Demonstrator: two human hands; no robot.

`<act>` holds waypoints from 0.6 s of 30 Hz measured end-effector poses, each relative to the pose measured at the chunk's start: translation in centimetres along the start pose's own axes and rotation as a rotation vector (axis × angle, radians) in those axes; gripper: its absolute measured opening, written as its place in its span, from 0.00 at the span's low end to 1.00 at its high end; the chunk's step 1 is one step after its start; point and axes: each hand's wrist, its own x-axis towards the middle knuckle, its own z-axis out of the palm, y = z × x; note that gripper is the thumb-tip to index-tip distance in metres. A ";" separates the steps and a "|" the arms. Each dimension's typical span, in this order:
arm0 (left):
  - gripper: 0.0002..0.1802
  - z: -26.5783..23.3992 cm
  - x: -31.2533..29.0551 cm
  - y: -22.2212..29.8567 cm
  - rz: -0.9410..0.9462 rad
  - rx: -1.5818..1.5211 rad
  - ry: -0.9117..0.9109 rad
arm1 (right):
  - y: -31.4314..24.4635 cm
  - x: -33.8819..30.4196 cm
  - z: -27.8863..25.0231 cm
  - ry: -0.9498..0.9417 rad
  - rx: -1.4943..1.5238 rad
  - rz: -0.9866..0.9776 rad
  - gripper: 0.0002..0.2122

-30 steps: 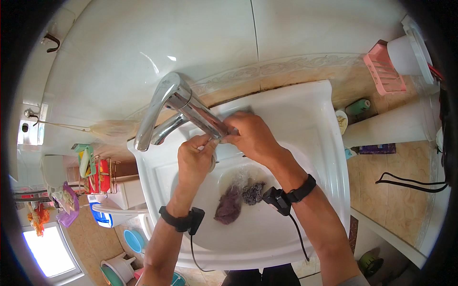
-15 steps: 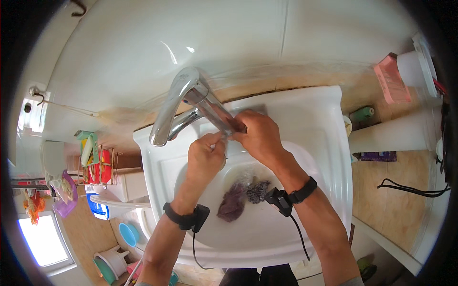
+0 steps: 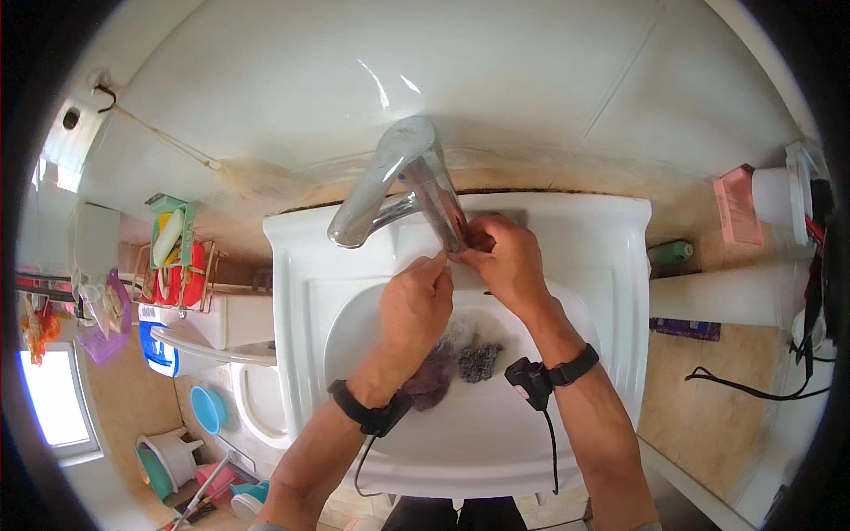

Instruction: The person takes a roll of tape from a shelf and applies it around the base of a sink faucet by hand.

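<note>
A chrome faucet [image 3: 437, 199] rises at the back of the white washbasin [image 3: 620, 265]. At the lower end of its chrome cylinder my two hands meet. My left hand [image 3: 416, 301] is closed, thumb and forefinger pinched together at the cylinder's end; whatever they hold is hidden. My right hand [image 3: 512, 264] has its fingers curled against the same end from the right, thumb and forefinger pressed together there. Below them in the bowl lie a purple cloth [image 3: 431, 379], partly behind my left wrist, and a dark grey mesh-like clump [image 3: 479, 362]. Whitish, water-like shimmer shows beside them.
To the left hang a wire rack [image 3: 205, 283] with red items and a green soap dish [image 3: 168, 232]. Lower left are a blue basin [image 3: 209, 409] and a white tub [image 3: 177, 456]. At right are a pink basket [image 3: 737, 205], a green bottle [image 3: 671, 252] and black cables [image 3: 753, 389].
The view has shifted, so the basin sits lower and a little farther right. My left hand has turned and come closer to the right, knuckles more toward me. Both stay at the faucet.
</note>
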 end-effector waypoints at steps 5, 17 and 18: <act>0.16 0.4 -0.9 0.6 -0.052 0.046 -0.012 | -0.5 0.5 -0.4 -0.092 0.075 0.042 0.12; 0.21 3.0 -3.1 3.0 -0.184 -0.290 0.106 | -0.6 0.5 -0.6 -0.119 0.158 0.064 0.12; 0.21 3.2 -3.2 3.0 -0.185 -0.293 0.107 | -0.5 0.6 -0.7 -0.128 0.168 0.071 0.12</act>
